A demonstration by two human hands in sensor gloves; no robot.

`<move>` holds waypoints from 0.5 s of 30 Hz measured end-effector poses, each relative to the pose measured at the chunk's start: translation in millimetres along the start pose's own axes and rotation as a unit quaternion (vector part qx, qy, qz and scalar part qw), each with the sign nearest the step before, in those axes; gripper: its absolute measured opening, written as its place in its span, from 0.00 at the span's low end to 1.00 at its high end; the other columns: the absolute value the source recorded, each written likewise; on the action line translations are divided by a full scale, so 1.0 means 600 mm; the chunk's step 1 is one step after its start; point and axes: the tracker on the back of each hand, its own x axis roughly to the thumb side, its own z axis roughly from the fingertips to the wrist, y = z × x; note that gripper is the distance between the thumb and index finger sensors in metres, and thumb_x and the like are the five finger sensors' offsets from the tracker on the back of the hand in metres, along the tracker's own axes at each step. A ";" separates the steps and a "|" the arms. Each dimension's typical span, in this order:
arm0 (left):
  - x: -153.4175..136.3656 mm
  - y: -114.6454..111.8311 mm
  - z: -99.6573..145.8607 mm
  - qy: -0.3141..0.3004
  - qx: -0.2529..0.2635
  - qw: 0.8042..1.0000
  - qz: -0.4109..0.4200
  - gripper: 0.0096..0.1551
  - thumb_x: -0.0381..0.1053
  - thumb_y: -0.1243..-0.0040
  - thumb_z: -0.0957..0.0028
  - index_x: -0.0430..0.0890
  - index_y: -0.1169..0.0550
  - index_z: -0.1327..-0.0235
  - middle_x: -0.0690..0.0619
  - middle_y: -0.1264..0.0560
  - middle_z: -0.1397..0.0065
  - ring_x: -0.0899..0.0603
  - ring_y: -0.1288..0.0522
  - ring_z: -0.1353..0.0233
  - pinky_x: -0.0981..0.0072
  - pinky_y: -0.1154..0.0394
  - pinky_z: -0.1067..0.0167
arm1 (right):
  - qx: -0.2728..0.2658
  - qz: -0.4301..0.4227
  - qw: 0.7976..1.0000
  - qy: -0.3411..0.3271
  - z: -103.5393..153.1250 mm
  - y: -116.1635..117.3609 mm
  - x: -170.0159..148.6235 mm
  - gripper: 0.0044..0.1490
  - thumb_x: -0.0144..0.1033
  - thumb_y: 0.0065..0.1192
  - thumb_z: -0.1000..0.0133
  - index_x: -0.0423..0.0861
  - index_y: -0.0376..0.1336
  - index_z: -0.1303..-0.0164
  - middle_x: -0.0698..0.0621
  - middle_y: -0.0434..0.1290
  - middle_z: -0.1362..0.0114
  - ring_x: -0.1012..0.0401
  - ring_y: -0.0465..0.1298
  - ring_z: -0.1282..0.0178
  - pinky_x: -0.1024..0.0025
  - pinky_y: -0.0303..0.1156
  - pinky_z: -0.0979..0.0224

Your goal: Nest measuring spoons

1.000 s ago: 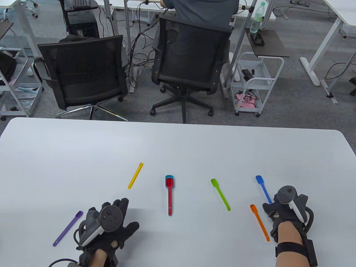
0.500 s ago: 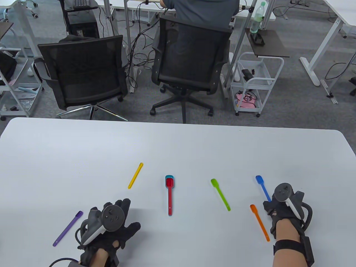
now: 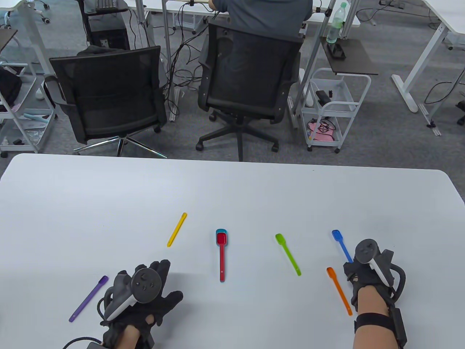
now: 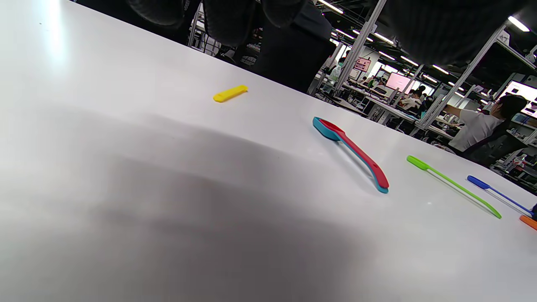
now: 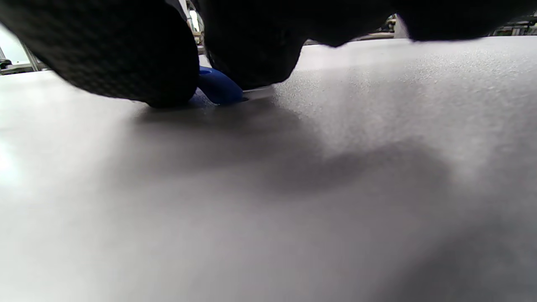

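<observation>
I see the blue spoon lying on the counter, my right hand pinching its handle end. The red spoon sits nested at centre. My left hand rests spread flat.

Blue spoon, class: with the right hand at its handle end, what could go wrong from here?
1. The fingers pinch only the blue spoon handle's tip, low against the table; it may slip or pivot.
2. The orange spoon lies right beside the right hand; lifting could knock it.
</observation>
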 end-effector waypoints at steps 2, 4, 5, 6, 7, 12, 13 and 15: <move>0.001 0.000 0.000 0.000 -0.001 1.000 -0.001 0.64 0.76 0.39 0.53 0.47 0.48 0.10 0.40 0.46 0.09 0.21 0.50 0.11 0.14 0.63 0.32 | -0.001 -0.003 1.000 0.001 0.000 0.001 0.000 0.37 0.56 0.77 0.55 0.42 0.73 0.45 0.59 0.80 0.62 0.67 0.76 0.80 0.63 0.80 0.71; 0.001 -0.001 0.000 0.000 -0.001 1.000 0.000 0.64 0.76 0.39 0.53 0.47 0.48 0.10 0.40 0.46 0.09 0.21 0.50 0.11 0.14 0.63 0.32 | -0.002 -0.007 1.000 0.002 0.000 0.001 0.000 0.37 0.56 0.78 0.55 0.42 0.73 0.45 0.59 0.80 0.63 0.67 0.76 0.80 0.63 0.81 0.71; 0.001 0.000 0.000 0.000 -0.001 1.000 0.000 0.64 0.76 0.39 0.52 0.47 0.47 0.10 0.40 0.46 0.09 0.21 0.50 0.11 0.14 0.63 0.32 | -0.004 -0.008 1.000 0.003 0.000 0.002 0.000 0.37 0.56 0.78 0.55 0.42 0.73 0.45 0.59 0.80 0.63 0.67 0.76 0.80 0.63 0.81 0.71; 0.001 0.000 0.000 0.000 -0.001 1.000 0.000 0.64 0.76 0.39 0.53 0.47 0.48 0.10 0.40 0.46 0.09 0.21 0.50 0.11 0.14 0.63 0.31 | -0.004 -0.010 1.000 0.004 0.000 0.002 0.000 0.37 0.55 0.78 0.55 0.41 0.73 0.46 0.59 0.80 0.63 0.67 0.76 0.80 0.63 0.81 0.71; 0.001 0.000 0.000 0.000 0.000 1.000 0.000 0.64 0.76 0.39 0.52 0.47 0.47 0.10 0.40 0.46 0.09 0.21 0.50 0.11 0.14 0.63 0.32 | -0.006 -0.007 1.000 0.004 0.000 0.002 0.001 0.37 0.55 0.78 0.55 0.41 0.73 0.46 0.59 0.80 0.63 0.67 0.76 0.80 0.63 0.81 0.71; 0.000 0.001 -0.001 0.001 0.001 1.000 0.000 0.64 0.76 0.39 0.52 0.47 0.47 0.10 0.40 0.45 0.09 0.21 0.50 0.11 0.14 0.63 0.31 | -0.009 -0.004 1.000 0.008 0.001 0.002 0.001 0.36 0.56 0.77 0.54 0.41 0.73 0.46 0.59 0.80 0.64 0.68 0.76 0.81 0.65 0.81 0.72; 0.001 0.001 -0.001 0.001 0.001 1.000 -0.001 0.64 0.76 0.39 0.52 0.47 0.47 0.10 0.40 0.45 0.09 0.21 0.49 0.11 0.14 0.63 0.31 | -0.012 -0.005 1.000 0.010 0.002 0.001 0.001 0.36 0.56 0.77 0.54 0.41 0.73 0.47 0.59 0.80 0.64 0.68 0.76 0.81 0.65 0.81 0.72; 0.001 0.002 -0.001 0.001 0.001 1.000 -0.001 0.63 0.76 0.39 0.52 0.47 0.47 0.10 0.40 0.45 0.09 0.21 0.49 0.12 0.14 0.63 0.31 | -0.024 -0.009 1.000 0.014 0.005 -0.001 0.001 0.36 0.55 0.78 0.55 0.41 0.74 0.48 0.59 0.81 0.65 0.68 0.76 0.82 0.65 0.82 0.73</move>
